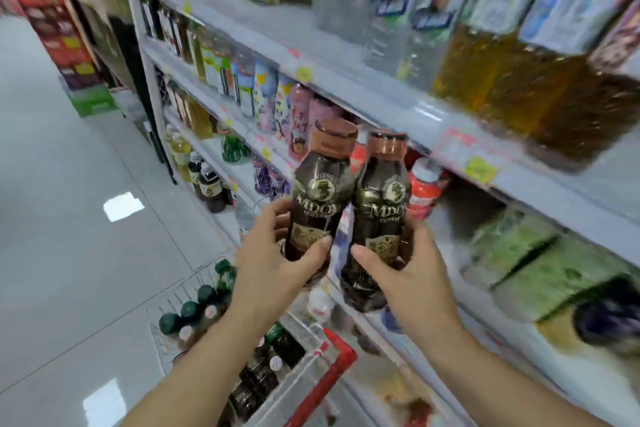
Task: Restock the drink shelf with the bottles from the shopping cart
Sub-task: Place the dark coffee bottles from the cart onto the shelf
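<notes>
Your left hand (273, 255) grips the left bottle (320, 191), your right hand (414, 272) the right bottle (379, 215), caps just under the shelf (398, 107) edge. The cart (332, 381) is below you, with open floor (86, 184) to your left.

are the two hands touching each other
Apart: the head view shows a clear gap between the left hand and the right hand at the thumbs.

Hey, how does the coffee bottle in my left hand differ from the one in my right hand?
The left-hand bottle is held higher than the right-hand bottle. The left hand covers its bottle's base; the right-hand bottle's base shows below the right hand. Both have dark coffee labels and brown caps, and are held side by side.
</notes>
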`<action>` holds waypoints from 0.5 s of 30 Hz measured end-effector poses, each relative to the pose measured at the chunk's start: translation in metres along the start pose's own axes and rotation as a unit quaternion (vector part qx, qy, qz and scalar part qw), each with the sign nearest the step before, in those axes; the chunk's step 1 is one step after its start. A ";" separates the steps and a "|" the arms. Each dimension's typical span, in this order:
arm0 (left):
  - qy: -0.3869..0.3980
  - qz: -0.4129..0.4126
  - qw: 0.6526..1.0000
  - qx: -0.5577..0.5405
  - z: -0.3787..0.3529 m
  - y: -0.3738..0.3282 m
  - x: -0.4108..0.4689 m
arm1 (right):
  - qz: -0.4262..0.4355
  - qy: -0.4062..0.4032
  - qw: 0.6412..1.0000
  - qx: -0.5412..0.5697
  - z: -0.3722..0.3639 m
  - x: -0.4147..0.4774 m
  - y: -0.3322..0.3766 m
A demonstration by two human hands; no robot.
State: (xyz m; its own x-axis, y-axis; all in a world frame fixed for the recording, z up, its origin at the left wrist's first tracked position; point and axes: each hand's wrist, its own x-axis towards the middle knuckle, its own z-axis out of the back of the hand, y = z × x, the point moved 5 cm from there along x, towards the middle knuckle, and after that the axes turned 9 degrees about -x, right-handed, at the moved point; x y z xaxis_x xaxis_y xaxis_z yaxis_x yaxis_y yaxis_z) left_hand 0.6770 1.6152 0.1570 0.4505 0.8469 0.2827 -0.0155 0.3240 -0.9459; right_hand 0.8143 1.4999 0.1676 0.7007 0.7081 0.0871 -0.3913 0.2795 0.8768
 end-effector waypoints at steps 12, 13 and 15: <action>0.167 -0.362 0.911 -0.107 -0.138 -0.254 -0.058 | 0.142 -0.231 0.960 0.075 0.259 -0.102 0.075; 0.186 -0.386 0.898 -0.102 -0.151 -0.267 -0.068 | 0.149 -0.245 0.956 0.068 0.277 -0.113 0.074; 0.210 -0.435 0.871 -0.089 -0.178 -0.286 -0.088 | 0.155 -0.273 0.948 0.045 0.313 -0.136 0.068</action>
State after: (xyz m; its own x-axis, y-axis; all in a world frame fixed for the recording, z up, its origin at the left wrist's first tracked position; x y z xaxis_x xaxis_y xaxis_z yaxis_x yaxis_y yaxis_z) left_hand 0.8004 1.3730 0.3745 0.5091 0.0721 0.8577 0.6171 0.6641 -0.4221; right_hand 0.8783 1.2198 0.3635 0.7746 0.2991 0.5572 -0.5934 0.0388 0.8040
